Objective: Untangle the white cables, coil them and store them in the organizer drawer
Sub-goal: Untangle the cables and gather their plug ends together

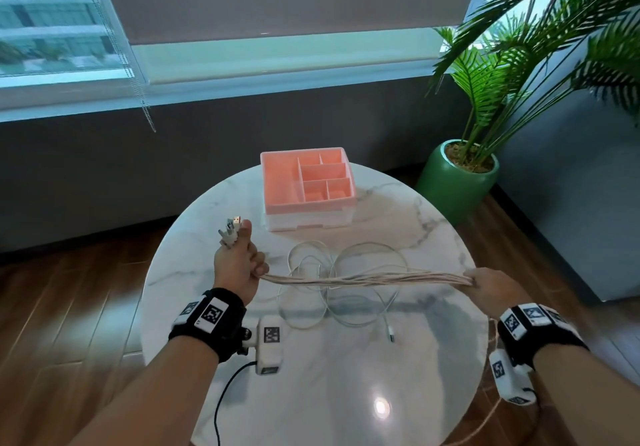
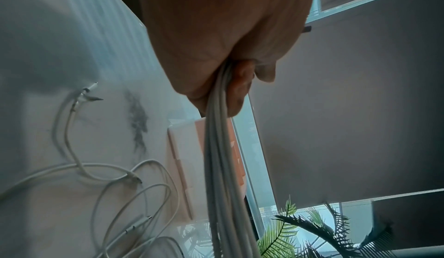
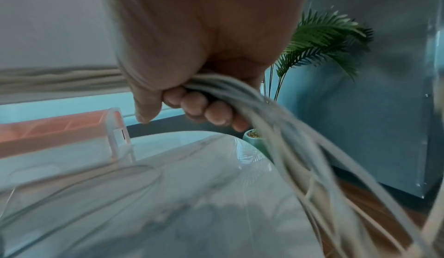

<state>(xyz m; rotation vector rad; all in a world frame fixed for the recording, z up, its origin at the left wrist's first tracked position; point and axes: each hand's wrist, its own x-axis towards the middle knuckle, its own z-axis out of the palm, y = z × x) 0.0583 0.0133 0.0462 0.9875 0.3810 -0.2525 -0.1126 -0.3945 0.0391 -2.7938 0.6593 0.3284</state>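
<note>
A bundle of several white cables [image 1: 363, 277] stretches level above the round marble table [image 1: 433, 359], held between both hands. My left hand [image 1: 239, 262] grips one end, with USB plugs [image 1: 231, 230] sticking up past the thumb. My right hand [image 1: 488, 284] grips the other end, and the strands [image 3: 276, 114] trail past its fingers off the table's right edge. The left wrist view shows the bundle [image 2: 221, 148] leaving my fist. More loose white cable loops [image 1: 332, 293] lie on the table below. The pink organizer [image 1: 306, 182] with its white drawer [image 1: 308, 222] stands at the table's far side.
A potted palm in a green pot [image 1: 457, 182] stands on the floor to the right of the table. A window with a lowered blind [image 1: 277, 2] runs along the far wall. Wooden floor [image 1: 69, 307] surrounds the table.
</note>
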